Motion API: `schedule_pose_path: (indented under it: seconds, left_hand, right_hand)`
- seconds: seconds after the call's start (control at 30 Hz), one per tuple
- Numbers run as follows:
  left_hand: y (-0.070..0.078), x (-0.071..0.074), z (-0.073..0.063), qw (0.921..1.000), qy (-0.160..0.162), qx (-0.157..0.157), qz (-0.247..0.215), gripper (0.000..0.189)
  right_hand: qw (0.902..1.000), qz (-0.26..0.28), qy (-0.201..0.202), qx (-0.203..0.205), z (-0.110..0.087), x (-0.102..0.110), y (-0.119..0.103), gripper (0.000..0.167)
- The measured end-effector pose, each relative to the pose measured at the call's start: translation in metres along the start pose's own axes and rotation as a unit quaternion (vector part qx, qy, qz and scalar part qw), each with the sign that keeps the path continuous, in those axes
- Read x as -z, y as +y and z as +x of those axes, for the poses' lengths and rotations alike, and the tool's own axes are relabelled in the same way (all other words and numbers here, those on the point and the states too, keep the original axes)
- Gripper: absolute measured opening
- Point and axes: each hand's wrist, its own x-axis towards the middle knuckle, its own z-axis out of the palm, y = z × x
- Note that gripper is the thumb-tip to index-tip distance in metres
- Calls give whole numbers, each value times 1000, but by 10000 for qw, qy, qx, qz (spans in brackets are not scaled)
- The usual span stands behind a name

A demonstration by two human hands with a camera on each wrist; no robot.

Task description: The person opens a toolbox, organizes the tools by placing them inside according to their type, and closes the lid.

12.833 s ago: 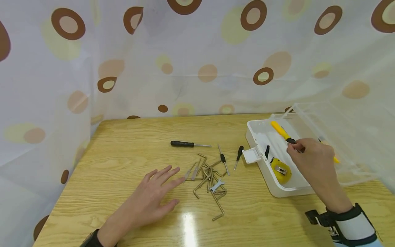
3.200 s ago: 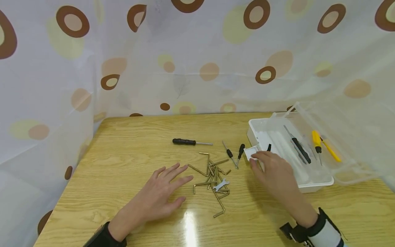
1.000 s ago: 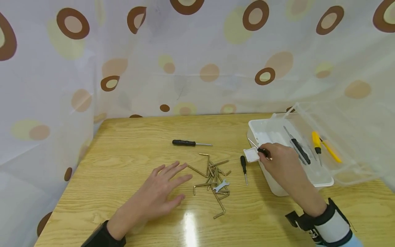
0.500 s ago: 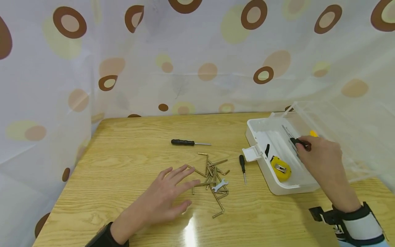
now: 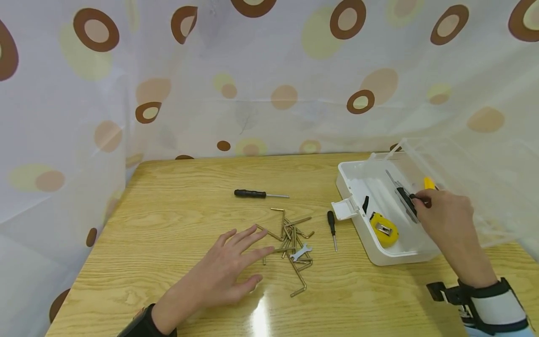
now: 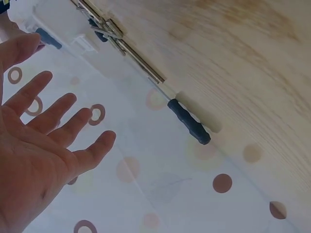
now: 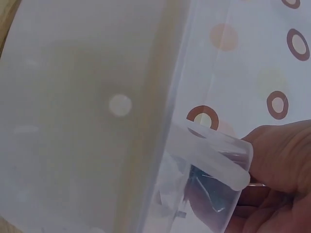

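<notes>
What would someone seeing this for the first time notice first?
Probably the bright yellow tape measure inside the open white box on the right of the table. Next, the tangle of brass-coloured bent rods mid-table, with a silver wrench on top. Over the box, the right hand has its grip on a dark tool.

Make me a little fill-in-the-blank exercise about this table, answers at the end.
The right hand is over the white toolbox, while the left hand holds ____.
The tape measure in the toolbox is coloured ____.
On the wooden table lie ____ black-handled screwdrivers.
The toolbox's see-through lid stands ____.
Missing words: nothing; yellow; two; open.
</notes>
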Motion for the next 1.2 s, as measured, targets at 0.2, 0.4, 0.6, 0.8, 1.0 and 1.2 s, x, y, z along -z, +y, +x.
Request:
schedule_pose_path:
  seconds: [0.2, 0.4, 0.6, 0.8, 1.0, 1.2]
  left_hand:
    - [0, 0, -1, 10000, -30, 48, -31, 57]
    - [-2, 0, -3, 9998, -122, 134, -5, 57]
    - [-2, 2, -3, 9999, -93, 140, 19, 56]
    - [-3, 2, -3, 9998, -75, 185, -9, 54]
    - [-4, 2, -6, 9997, -90, 203, 93, 54]
    - [-5, 3, -8, 9995, -155, 231, 161, 53]
  right_hand:
    - [10000, 37, -16, 28, -2, -1, -1, 22]
    - [9970, 90, 487, 592, -13, -5, -29, 20]
    - [9796, 525, 628, 1835, -36, -33, -88, 10]
    - [9788, 85, -1278, 1597, -48, -65, -117, 28]
    - [9663, -583, -2062, 1425, -54, -80, -115, 29]
    - [9586, -371, -2560, 1188, -59, -74, -121, 42]
